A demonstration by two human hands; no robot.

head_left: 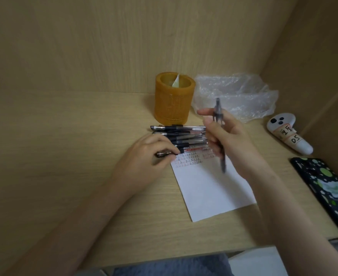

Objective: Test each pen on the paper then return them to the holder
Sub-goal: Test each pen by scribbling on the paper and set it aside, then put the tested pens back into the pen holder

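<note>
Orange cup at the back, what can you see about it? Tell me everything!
The pen holder is a round, thick-walled pot, amber-orange, waxy-looking, with faint carved patterns on its side. It stands upright on the wooden desk near the back wall. A pale folded scrap pokes up inside; nothing else shows in it. A row of pens lies just before its base, crumpled plastic to its right.

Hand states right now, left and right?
Left hand: pinches a small dark piece, maybe a cap.
Right hand: grips a pen.
</note>
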